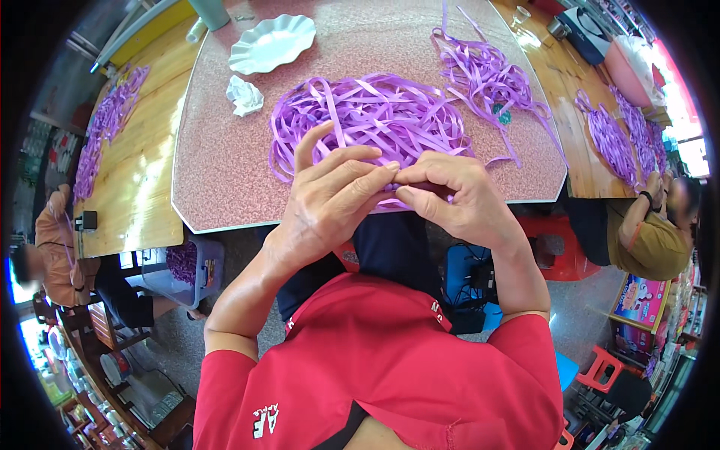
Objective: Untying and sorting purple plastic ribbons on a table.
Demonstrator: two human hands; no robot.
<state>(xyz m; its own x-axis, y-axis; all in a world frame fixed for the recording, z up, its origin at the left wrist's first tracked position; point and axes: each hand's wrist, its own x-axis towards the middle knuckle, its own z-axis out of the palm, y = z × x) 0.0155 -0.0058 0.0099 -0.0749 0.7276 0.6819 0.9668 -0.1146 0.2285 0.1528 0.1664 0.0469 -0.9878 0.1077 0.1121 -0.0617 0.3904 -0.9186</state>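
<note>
A large heap of purple ribbon [367, 112] lies on the speckled pink table [225, 165] in front of me. At the near edge of the heap, my left hand [330, 187] and my right hand [454, 191] meet, fingertips close together. Between them shows a bit of the purple ribbon, pinched by both hands. The left hand's index finger is raised, its other fingers bent toward the pinch. My right thumb and index finger press together on the ribbon. Exactly how the strand runs between the fingertips is hidden.
A smaller purple ribbon pile [495, 75] lies at the right. A white scalloped plate [272, 43] and crumpled tissue [244, 96] sit at the far left. Wooden tables flank mine, with more ribbon. One person [56, 240] sits left, another [652, 232] right. Under the table stands a plastic bin [187, 274].
</note>
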